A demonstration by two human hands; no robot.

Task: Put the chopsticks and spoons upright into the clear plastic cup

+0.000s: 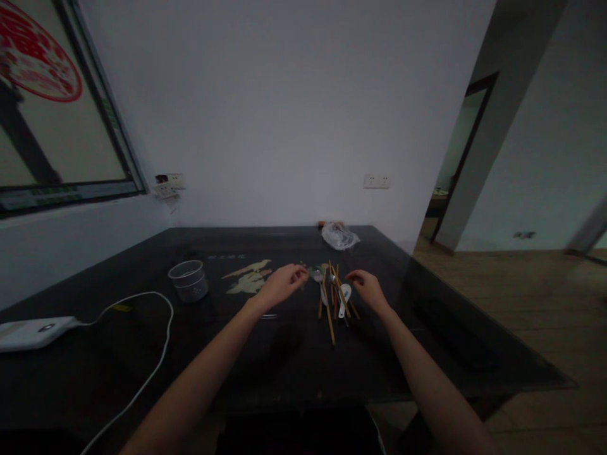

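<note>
Just right of and below frame centre, jumbled chopsticks (331,325) and spoons (346,292) lie on the tabletop (265,370) between left hand (282,284) and right hand (370,291), fingers (298,270) loosely curled, seemingly empty, apparently a reaching step whose next move calls for a pinch

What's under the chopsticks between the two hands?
The dark tabletop shows in gaps between the chopsticks, and a white spoon lies among them. Whatever sits directly beneath the crossed sticks is covered, so I can't tell.
</note>
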